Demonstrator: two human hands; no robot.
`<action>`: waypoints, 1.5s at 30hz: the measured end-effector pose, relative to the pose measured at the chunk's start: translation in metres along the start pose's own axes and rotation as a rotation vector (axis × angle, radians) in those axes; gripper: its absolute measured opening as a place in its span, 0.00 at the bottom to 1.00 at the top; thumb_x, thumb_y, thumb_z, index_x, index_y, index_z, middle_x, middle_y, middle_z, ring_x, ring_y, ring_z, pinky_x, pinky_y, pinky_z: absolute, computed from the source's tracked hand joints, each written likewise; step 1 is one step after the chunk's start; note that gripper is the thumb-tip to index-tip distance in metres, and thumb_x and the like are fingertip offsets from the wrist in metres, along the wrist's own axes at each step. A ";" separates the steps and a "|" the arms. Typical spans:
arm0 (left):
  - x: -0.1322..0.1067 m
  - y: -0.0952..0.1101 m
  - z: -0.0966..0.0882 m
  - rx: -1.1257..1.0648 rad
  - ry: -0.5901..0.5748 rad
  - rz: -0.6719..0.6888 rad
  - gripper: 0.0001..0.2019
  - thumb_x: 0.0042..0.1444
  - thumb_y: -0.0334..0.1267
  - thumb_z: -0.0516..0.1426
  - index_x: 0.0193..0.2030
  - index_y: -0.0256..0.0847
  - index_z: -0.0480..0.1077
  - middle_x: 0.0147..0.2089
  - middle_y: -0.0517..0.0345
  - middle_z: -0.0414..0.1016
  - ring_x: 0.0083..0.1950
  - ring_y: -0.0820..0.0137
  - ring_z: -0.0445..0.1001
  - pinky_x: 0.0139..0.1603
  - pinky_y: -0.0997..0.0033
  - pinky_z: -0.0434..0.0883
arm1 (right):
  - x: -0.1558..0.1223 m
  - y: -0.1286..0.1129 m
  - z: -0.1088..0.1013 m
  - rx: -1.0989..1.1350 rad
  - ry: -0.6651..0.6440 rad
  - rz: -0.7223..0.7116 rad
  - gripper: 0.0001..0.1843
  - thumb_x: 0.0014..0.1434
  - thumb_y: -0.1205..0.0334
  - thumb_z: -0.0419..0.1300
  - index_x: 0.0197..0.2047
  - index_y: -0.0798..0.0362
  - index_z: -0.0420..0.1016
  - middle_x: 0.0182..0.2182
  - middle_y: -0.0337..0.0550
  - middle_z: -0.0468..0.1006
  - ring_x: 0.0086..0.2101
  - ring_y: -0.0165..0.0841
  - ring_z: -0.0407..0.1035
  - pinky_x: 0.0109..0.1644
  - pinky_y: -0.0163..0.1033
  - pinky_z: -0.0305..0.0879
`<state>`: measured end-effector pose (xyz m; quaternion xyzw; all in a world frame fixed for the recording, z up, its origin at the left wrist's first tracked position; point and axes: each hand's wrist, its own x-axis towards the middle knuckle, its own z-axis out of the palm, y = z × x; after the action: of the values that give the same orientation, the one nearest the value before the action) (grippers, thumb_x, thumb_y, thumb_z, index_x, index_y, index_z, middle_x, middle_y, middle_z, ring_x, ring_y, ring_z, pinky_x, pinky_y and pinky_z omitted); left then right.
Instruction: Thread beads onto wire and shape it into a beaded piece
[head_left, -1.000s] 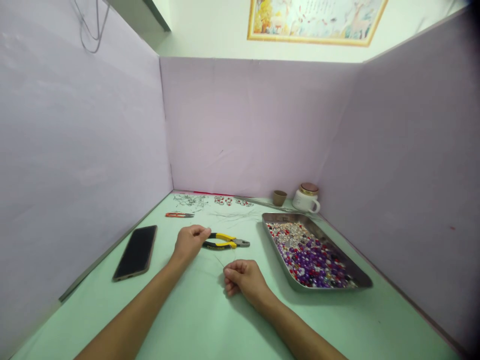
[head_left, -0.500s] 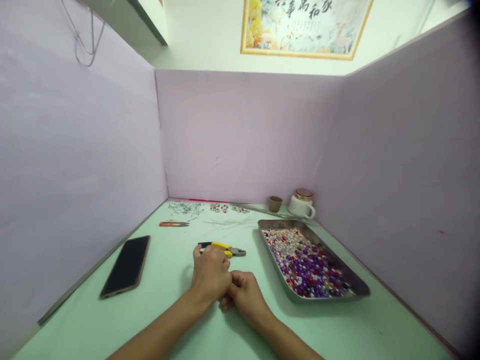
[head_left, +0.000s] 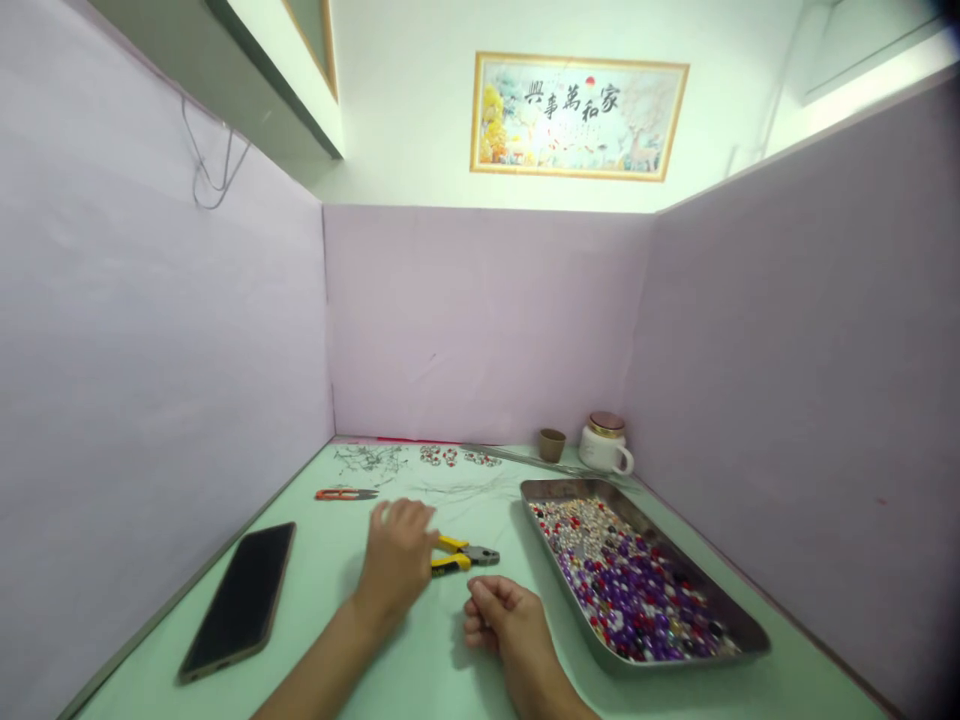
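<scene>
Bright, slightly hazy light filled the upper background, strongest along a pale strip (head_left: 885, 88) at top right, and white glare whitened part of the framed picture (head_left: 577, 115). The right panel (head_left: 787, 350) looked greyer than the left panel (head_left: 150, 350). Soft shadows fell leftward on the surface (head_left: 442, 660) from the tray (head_left: 712, 592), left hand (head_left: 397, 555) and right hand (head_left: 510, 620). Blur softened the left hand; distant wires (head_left: 371, 458) lacked crispness. Darkness crept into the upper right corner, and wide-angle distortion stretched the sides.

Framed wall pic (head_left: 579, 117) w/ lg. blk. chars., R-to-L: 家和萬事興.
</scene>
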<state>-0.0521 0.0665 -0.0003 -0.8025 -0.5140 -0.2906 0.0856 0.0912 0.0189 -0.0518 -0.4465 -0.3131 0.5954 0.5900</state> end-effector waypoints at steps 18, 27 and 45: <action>0.004 -0.033 0.051 0.292 -0.196 -0.370 0.24 0.56 0.41 0.40 0.56 0.34 0.58 0.54 0.40 0.63 0.53 0.55 0.59 0.51 0.45 0.48 | 0.014 0.005 -0.009 0.140 0.122 -0.055 0.27 0.26 0.46 0.68 0.25 0.57 0.68 0.15 0.36 0.69 0.16 0.25 0.64 0.18 0.30 0.62; 0.010 -0.043 0.058 0.369 -0.071 -0.434 0.22 0.54 0.35 0.41 0.53 0.28 0.61 0.51 0.36 0.64 0.52 0.54 0.59 0.51 0.43 0.44 | 0.042 0.008 -0.007 0.115 0.160 -0.131 0.25 0.28 0.46 0.67 0.24 0.57 0.67 0.14 0.36 0.69 0.15 0.25 0.63 0.18 0.31 0.63; -0.017 -0.009 0.045 -0.261 -0.028 -0.112 0.16 0.42 0.21 0.45 0.29 0.38 0.71 0.29 0.55 0.71 0.33 0.69 0.69 0.36 0.71 0.63 | 0.051 -0.004 -0.003 0.018 0.096 -0.188 0.23 0.31 0.49 0.67 0.25 0.60 0.69 0.14 0.37 0.70 0.15 0.26 0.64 0.18 0.32 0.64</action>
<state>-0.0482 0.0771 -0.0479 -0.7808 -0.5172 -0.3479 -0.0429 0.1002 0.0689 -0.0578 -0.4380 -0.3197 0.5178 0.6617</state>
